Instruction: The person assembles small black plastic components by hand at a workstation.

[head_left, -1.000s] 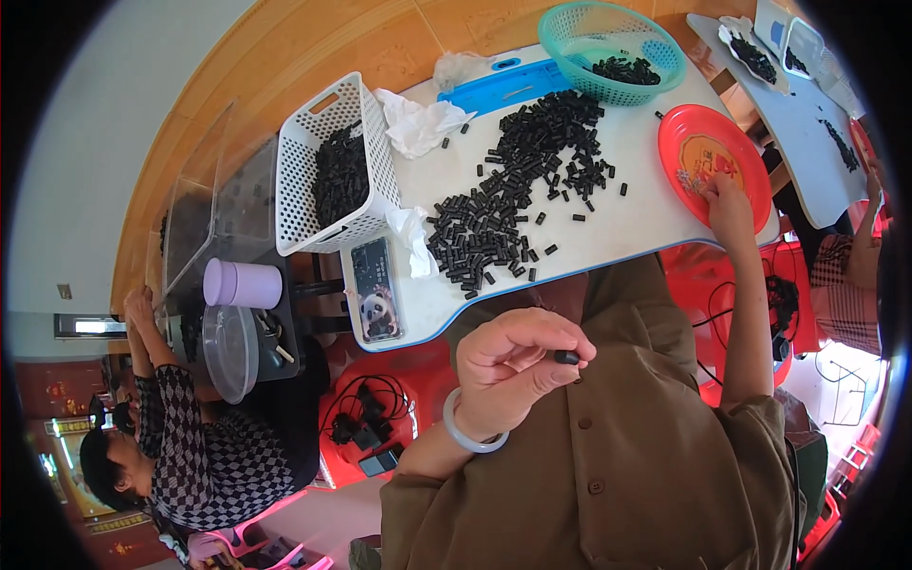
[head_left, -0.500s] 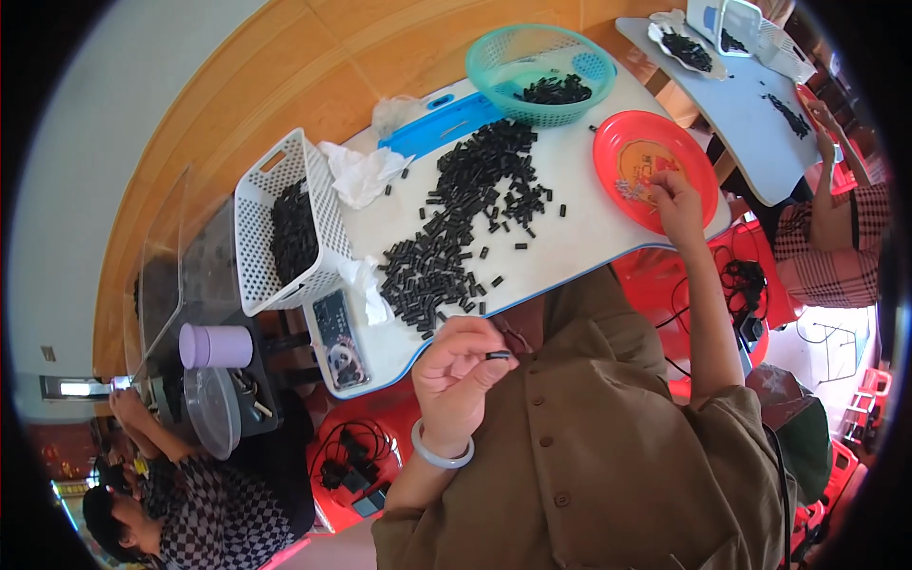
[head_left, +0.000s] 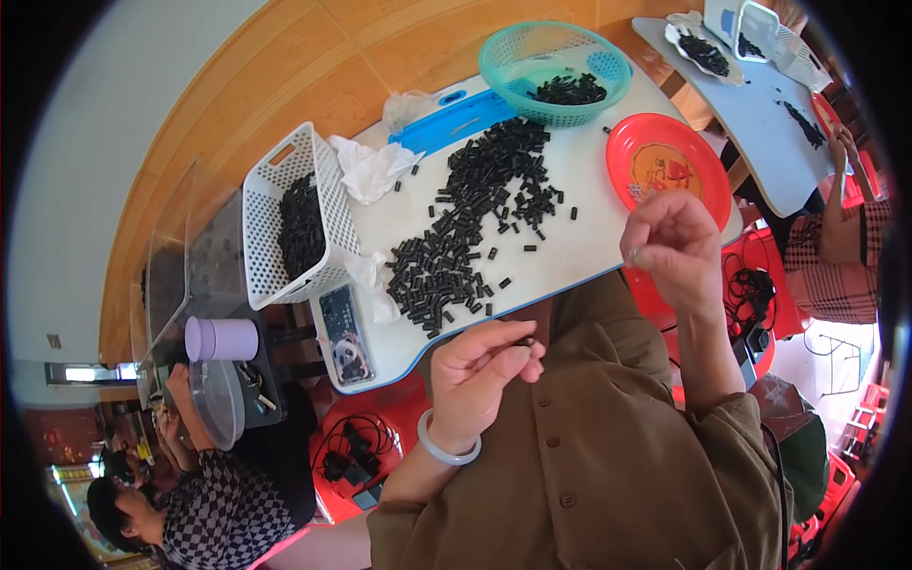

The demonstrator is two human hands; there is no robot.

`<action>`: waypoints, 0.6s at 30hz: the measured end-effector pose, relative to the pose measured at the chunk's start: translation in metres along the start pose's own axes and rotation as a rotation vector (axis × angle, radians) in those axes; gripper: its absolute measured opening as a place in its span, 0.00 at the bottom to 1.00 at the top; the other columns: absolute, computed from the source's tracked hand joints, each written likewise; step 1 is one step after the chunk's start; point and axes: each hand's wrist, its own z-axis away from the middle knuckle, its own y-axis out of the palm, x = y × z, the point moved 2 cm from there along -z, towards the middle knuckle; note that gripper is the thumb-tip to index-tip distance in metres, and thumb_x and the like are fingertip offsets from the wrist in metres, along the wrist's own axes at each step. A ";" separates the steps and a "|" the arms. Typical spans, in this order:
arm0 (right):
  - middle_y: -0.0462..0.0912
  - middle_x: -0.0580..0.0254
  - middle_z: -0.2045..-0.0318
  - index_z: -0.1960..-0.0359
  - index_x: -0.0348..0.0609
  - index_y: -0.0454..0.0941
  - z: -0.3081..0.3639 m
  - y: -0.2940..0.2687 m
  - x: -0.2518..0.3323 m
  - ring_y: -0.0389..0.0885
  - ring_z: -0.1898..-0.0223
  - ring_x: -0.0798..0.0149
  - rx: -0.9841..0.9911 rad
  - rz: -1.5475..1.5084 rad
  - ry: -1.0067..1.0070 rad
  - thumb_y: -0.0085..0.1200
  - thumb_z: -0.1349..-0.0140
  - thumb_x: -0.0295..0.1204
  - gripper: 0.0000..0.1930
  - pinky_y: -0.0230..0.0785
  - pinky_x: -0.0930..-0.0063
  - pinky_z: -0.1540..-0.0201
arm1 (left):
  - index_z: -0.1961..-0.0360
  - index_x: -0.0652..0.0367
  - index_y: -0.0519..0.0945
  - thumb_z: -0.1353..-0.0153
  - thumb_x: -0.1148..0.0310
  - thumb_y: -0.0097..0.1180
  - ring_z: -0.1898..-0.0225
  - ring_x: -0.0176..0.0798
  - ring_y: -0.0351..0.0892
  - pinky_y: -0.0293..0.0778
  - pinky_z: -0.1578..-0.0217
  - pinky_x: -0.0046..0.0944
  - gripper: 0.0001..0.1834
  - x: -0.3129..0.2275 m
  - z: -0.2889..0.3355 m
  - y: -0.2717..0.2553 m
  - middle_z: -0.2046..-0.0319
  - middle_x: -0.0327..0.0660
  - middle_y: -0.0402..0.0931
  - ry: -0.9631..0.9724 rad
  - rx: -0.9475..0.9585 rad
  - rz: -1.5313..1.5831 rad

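My left hand [head_left: 475, 385], with a pale bangle at the wrist, pinches a small black plastic piece [head_left: 529, 341] in front of my shirt, just off the table's near edge. My right hand [head_left: 682, 249] is raised at the near edge of a red plate [head_left: 716, 180]; thumb and forefinger close on a tiny shiny part [head_left: 635, 254], too small to name. More tiny silvery bits [head_left: 636, 191] lie on the plate, partly hidden by that hand. A long pile of black plastic pieces [head_left: 439, 271] spreads over the white table [head_left: 579, 242] beyond my left hand.
Left of the pile stands a white perforated basket [head_left: 339, 214] of black pieces. A green colander [head_left: 494, 81] and a blue tray [head_left: 442, 136] are at the back. White tissue [head_left: 372, 171] and a panda-patterned, phone-shaped thing [head_left: 347, 342] lie on the left. Other people [head_left: 228, 508] sit nearby.
My right hand has lifted off the red plate and come nearer to me and toward my left hand, a tiny part in its pinch. The left hand has turned slightly, still holding the black piece.
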 end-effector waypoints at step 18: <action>0.79 0.57 0.68 0.66 0.39 0.79 -0.004 0.091 0.025 0.79 0.71 0.61 0.458 0.588 -0.297 0.55 0.57 0.11 0.15 0.71 0.73 0.71 | 0.52 0.69 0.72 0.35 0.79 0.50 0.72 0.30 0.78 0.77 0.69 0.28 0.11 -0.018 0.011 0.019 0.63 0.49 0.79 -0.017 0.118 0.134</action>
